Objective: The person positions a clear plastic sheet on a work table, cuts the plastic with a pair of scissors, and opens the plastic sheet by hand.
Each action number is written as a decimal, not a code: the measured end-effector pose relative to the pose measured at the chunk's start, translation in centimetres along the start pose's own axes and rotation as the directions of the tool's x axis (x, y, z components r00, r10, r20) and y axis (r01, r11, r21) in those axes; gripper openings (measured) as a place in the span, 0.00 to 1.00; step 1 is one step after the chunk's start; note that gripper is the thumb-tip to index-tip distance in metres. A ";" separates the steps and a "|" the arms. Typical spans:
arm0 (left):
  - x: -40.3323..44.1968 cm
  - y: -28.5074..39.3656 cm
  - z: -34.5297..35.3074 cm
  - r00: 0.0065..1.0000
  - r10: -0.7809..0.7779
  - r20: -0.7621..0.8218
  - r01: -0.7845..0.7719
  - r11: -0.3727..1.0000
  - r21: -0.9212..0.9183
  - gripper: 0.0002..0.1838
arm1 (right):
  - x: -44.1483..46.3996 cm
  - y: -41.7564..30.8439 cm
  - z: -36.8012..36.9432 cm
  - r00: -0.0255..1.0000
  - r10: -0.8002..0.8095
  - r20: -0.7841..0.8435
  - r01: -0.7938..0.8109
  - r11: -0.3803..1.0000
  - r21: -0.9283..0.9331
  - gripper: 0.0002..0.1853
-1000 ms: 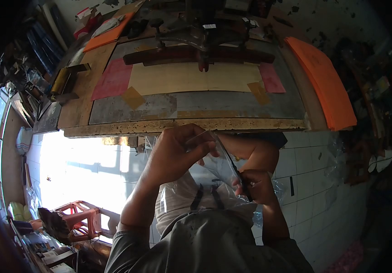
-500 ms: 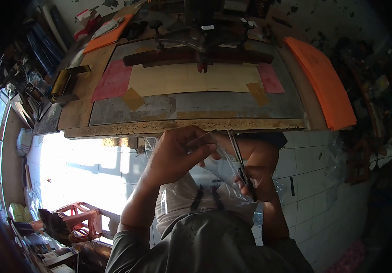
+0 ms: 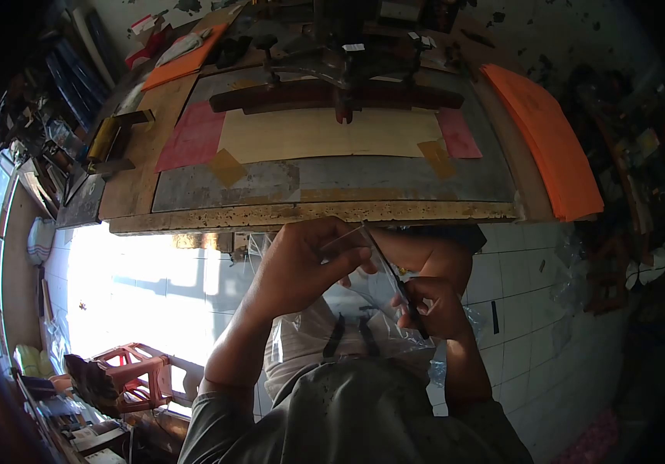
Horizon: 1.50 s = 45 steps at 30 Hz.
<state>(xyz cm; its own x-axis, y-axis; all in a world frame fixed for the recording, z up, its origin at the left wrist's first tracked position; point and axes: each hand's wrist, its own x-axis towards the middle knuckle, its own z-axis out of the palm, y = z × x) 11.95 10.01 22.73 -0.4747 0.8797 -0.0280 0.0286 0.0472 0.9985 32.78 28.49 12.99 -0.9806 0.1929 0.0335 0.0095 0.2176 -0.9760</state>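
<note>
Pinched between the thumb and fingers of my left hand (image 3: 305,259) is a clear plastic sheet (image 3: 355,290), which hangs over my lap. My right hand (image 3: 434,308) is closed round the dark handles of a pair of scissors (image 3: 392,274). The blades point up and to the left, close together, along the sheet's right edge near my left fingertips. Exactly where the blades meet the plastic is hard to see.
Before me stands a workbench (image 3: 224,219) with a cream sheet (image 3: 324,133), pink pieces and a dark metal press (image 3: 344,73). Orange sheets (image 3: 552,143) lie on its right side. A red stool (image 3: 139,377) stands at the lower left.
The scissors' blades opened half a second ago and are now closed together again. My right hand has shifted slightly, while my left hand has stayed almost in place.
</note>
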 end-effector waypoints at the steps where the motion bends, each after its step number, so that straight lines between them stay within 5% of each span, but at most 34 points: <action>1: 0.0 0.0 0.0 1.000 -0.001 0.002 0.001 1.000 0.009 0.09 | -0.1 0.0 0.1 1.000 0.017 -0.012 -0.017 1.000 0.008 0.22; 5: 0.0 -0.3 0.0 1.000 0.010 -0.006 -0.010 1.000 -0.009 0.09 | -0.4 1.0 0.0 0.999 0.000 -0.033 -0.001 1.000 -0.031 0.21; 8: 0.1 -0.6 0.0 1.000 0.017 -0.017 -0.018 0.999 -0.036 0.09 | -0.7 0.7 0.5 0.980 0.170 -0.105 -0.120 0.921 0.370 0.21; 11: 0.0 -0.4 -0.1 1.000 0.013 -0.012 -0.013 0.999 -0.047 0.10 | -0.2 1.6 0.4 0.981 0.037 -0.192 0.071 0.847 0.527 0.22; 14: 0.2 -0.4 -0.1 1.000 0.021 -0.008 -0.021 0.999 -0.041 0.10 | 1.3 -1.6 1.2 0.929 -0.162 -0.332 0.271 0.910 0.314 0.21; 20: 0.2 -0.7 -0.1 0.998 0.063 0.024 -0.063 0.998 -0.018 0.09 | 1.2 -2.6 2.5 0.923 -0.040 -0.383 0.160 0.944 0.288 0.14; 26: -0.2 -1.1 -0.1 0.974 0.223 -0.031 -0.215 0.961 0.171 0.11 | 1.2 -2.7 2.6 0.901 -0.137 -0.411 0.185 0.979 0.079 0.11; 35: -0.4 -0.5 0.0 0.980 0.195 0.027 -0.197 0.975 0.106 0.09 | 0.4 -4.9 2.7 0.893 -0.096 -0.439 0.217 0.947 0.235 0.10; 45: -0.3 -0.7 0.5 0.978 0.206 0.021 -0.204 0.976 -0.072 0.09 | 0.5 -4.3 2.3 0.912 -0.085 -0.402 0.176 0.965 0.195 0.12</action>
<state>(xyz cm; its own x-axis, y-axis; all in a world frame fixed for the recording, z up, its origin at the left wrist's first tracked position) 12.53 9.94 22.03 -0.4399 0.8803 0.1776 0.0616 -0.1677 0.9839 31.81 25.47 16.70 -0.8161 0.5423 0.1997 -0.2015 0.0568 -0.9778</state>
